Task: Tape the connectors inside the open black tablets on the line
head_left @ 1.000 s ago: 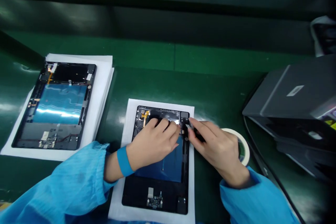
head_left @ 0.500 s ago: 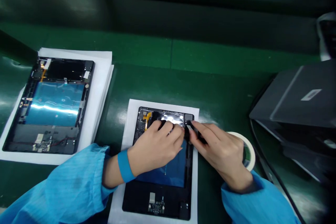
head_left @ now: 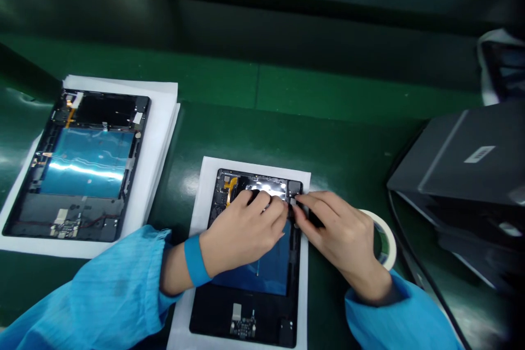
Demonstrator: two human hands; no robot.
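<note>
Black, probably fragile, the tablet towards the worktop's near edge suits rim holding; right hand pinches a pale tab, left hand's grip unclear.

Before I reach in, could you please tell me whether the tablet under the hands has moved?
No: the tablet sits in the same place on its white paper, with no clear shift either way.

From the tablet on its sheet, another tablet on stacked sheets lies at ten o'clock, a tape roll at three, and a large item at two.
</note>
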